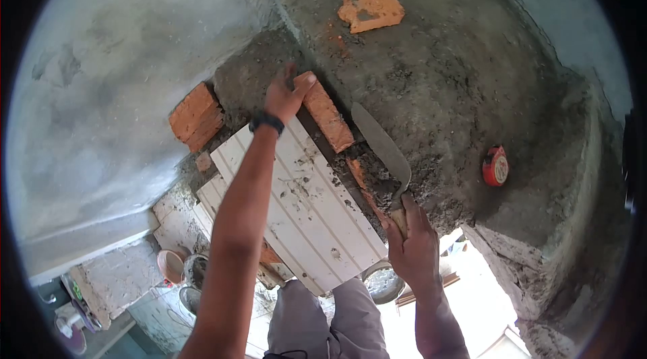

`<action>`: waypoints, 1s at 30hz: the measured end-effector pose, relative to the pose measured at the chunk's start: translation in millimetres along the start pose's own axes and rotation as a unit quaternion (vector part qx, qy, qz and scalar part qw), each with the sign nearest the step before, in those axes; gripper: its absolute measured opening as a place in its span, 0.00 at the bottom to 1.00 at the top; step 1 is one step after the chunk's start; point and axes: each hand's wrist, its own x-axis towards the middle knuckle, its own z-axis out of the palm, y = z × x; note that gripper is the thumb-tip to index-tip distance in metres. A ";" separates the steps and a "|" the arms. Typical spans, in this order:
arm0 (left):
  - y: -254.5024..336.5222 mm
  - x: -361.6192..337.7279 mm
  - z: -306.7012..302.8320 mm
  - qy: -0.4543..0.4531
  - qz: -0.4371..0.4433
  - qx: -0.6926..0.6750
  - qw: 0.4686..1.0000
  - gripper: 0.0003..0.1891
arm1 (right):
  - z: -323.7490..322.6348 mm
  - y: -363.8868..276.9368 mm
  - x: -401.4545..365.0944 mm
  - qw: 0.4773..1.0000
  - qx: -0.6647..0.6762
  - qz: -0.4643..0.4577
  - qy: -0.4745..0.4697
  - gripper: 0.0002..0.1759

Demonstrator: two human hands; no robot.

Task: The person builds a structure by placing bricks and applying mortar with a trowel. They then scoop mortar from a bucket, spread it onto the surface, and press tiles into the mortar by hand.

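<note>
My left hand (pixel 286 96), with a dark band at the wrist, is at the upper end of an orange brick (pixel 328 116). Its thumb lies on that end; the other fingers are partly hidden. The brick rests along the edge of the grey mortar surface. My right hand (pixel 412 244) is closed round the wooden handle of a trowel (pixel 382 142), whose long metal blade points up and left beside the brick. Dark wet mortar (pixel 374 170) lies below the brick's lower end, next to a thin orange brick edge (pixel 360 180).
A ribbed white panel (pixel 317 207) slopes below the brick. Stacked bricks (pixel 196 118) sit against the left wall, and a broken brick (pixel 371 9) lies at the top. A red tape measure (pixel 496 166) is at right. Buckets (pixel 383 283) stand on the floor below.
</note>
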 end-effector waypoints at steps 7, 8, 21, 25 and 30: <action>3.1 15.5 -5.2 -0.121 -0.120 0.071 0.983 0.41 | 3.7 8.3 5.7 0.995 -0.056 0.008 -0.080 0.29; 5.8 17.6 -6.1 -0.118 -0.120 0.071 0.983 0.41 | 3.4 8.6 8.1 0.994 -0.062 0.009 -0.089 0.29; 44.5 -7.3 -25.6 -0.088 -0.154 0.123 0.976 0.38 | -6.4 17.3 21.5 0.993 -0.053 -0.011 -0.110 0.28; 43.1 -8.3 -20.9 -0.073 -0.109 0.069 0.989 0.40 | -12.1 14.5 27.5 0.991 -0.068 -0.013 -0.118 0.28; 28.2 3.3 -25.8 -0.134 -0.161 0.112 0.971 0.40 | -14.5 10.7 28.6 0.987 -0.067 -0.016 -0.143 0.28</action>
